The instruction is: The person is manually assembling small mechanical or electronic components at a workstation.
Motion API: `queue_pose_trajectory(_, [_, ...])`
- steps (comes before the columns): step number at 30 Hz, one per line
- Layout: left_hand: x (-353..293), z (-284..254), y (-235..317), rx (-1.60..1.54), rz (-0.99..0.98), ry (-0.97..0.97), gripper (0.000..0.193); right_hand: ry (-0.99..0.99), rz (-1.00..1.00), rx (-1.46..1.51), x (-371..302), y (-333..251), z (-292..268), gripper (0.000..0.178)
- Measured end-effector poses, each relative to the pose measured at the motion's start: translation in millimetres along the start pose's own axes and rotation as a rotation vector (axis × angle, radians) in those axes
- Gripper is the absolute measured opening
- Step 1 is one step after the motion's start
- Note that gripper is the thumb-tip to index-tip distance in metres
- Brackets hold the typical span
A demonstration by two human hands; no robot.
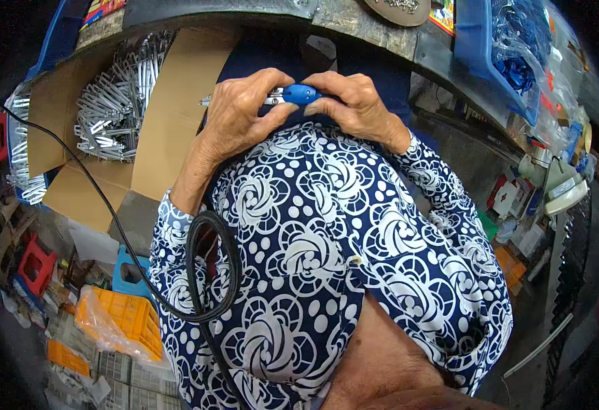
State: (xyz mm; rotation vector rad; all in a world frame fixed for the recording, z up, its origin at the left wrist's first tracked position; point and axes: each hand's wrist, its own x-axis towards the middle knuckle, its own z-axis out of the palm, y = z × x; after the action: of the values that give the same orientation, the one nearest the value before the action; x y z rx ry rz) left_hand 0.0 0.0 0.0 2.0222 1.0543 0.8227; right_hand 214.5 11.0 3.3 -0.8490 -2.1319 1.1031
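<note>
Nearest lies the person's navy-and-white patterned shirt (313, 256), nearer than the blue-and-silver piece (301, 94), which serves as the landmark and is held up in both hands just past the shirt front. A black cable (235, 270) hangs in a loop to the left of the piece and nearer than it, over the shirt's sleeve side, and one thin length runs off further left. The left hand (243, 109) is closed narrowly around the silver end of the piece, thumb and forefinger near its middle, while a thin metal tip (205, 101) sticks out on that hand's far left side; how the other fingers sit is hidden. The right hand (355, 104) pinches the piece's blue end between thumb and forefinger. Left of the piece, an open cardboard box (176, 102) holds a heap of silver metal parts (118, 102). Beyond the piece runs a worn workbench (354, 24), with a round brown dish (381, 9) of small metal bits on it. To the right of the piece and beyond it, a blue bin (474, 41) holds clear plastic and blue parts (516, 74). Down on the floor, left of the piece, stand a blue stool (125, 266), an orange crate (135, 314) partly covered by clear plastic film (92, 318) and, further left, a red stool (36, 266).
</note>
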Motion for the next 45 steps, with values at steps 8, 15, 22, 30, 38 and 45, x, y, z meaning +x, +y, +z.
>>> queue_pose_trajectory(8, [-2.0,8.0,1.9,-0.040,0.005,-0.016,0.023,0.009,-0.001,0.020,-8.1,1.8,-1.1,0.023])
queue_pose_trajectory(15, [-8.8,18.5,0.6,-0.042,-0.007,-0.055,0.023,0.011,0.042,0.045,-20.7,0.8,4.1,0.022])
queue_pose_trajectory(22, [-21.7,31.1,-2.0,-0.038,-0.026,-0.087,0.022,0.013,0.089,0.052,-38.3,2.7,16.1,0.021])
queue_pose_trajectory(30, [-27.0,44.0,-4.2,-0.085,0.001,-0.103,0.020,-0.047,0.095,0.042,-46.5,4.2,15.9,0.022])
queue_pose_trajectory(38, [-25.5,46.4,-1.4,-0.038,-0.007,-0.017,0.022,0.031,0.092,0.039,-46.7,6.0,16.2,0.024])
queue_pose_trajectory(45, [-23.4,40.3,0.7,-0.032,-0.024,0.010,0.023,0.042,0.038,-0.020,-42.4,8.9,16.2,0.027])
